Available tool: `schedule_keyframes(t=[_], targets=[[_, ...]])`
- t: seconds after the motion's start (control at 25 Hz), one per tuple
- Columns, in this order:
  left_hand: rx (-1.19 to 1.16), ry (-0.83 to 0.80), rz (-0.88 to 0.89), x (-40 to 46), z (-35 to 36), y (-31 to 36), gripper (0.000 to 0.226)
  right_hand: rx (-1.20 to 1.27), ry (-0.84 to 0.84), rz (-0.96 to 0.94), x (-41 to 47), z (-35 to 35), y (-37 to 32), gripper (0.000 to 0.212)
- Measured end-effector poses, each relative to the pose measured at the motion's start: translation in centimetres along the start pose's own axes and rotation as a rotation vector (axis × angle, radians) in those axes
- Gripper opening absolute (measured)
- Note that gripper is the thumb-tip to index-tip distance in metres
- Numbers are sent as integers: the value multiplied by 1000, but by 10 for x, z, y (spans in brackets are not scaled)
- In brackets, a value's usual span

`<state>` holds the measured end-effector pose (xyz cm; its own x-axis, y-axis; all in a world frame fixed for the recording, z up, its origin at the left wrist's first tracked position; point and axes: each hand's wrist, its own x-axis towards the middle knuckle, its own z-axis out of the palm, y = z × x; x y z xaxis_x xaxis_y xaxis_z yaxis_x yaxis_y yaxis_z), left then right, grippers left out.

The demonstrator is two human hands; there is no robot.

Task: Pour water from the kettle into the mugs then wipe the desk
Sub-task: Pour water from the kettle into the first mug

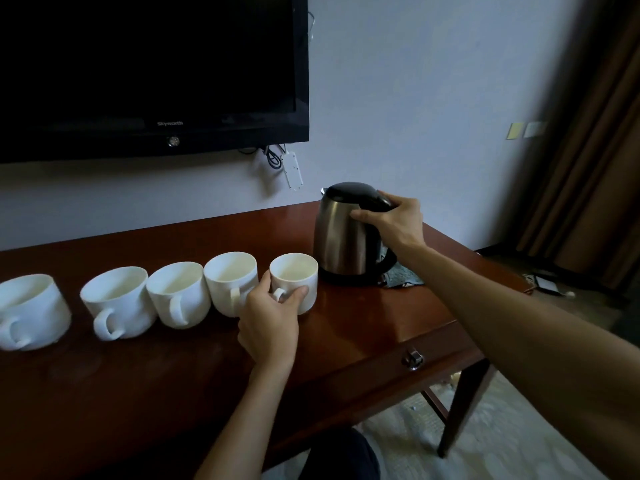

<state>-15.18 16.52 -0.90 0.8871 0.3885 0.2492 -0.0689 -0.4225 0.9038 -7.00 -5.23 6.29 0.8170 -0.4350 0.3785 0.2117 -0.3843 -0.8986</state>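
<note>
Left grip (273,311) holds the rightmost mug (294,280), thumb and fingers curled round it at the handle; four more mugs (178,294) line the table (207,375) to its left. Right grip (394,220) is closed on the kettle (349,233) handle, the kettle standing on its base at the table's far right. Pouring hasn't begun, I judge; next I must lift, then tip the spout slowly over this mug.

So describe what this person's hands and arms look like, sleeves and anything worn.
Both forearms are bare right up to the frame edge, so no sleeves show. The left hand and right hand wear no gloves, and no watch or bracelet shows on the wrists. No rings are visible, though some fingers are hidden.
</note>
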Motion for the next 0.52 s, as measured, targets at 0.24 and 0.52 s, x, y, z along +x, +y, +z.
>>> schedule_keyframes(t=[0.24,0.52], targets=[[16,-84,56,1,-13,0,65,100,-98,-45,-29,-32,0,82],[39,-127,75,8,-15,-6,58,120,-191,-101,-61,-68,-20,64]])
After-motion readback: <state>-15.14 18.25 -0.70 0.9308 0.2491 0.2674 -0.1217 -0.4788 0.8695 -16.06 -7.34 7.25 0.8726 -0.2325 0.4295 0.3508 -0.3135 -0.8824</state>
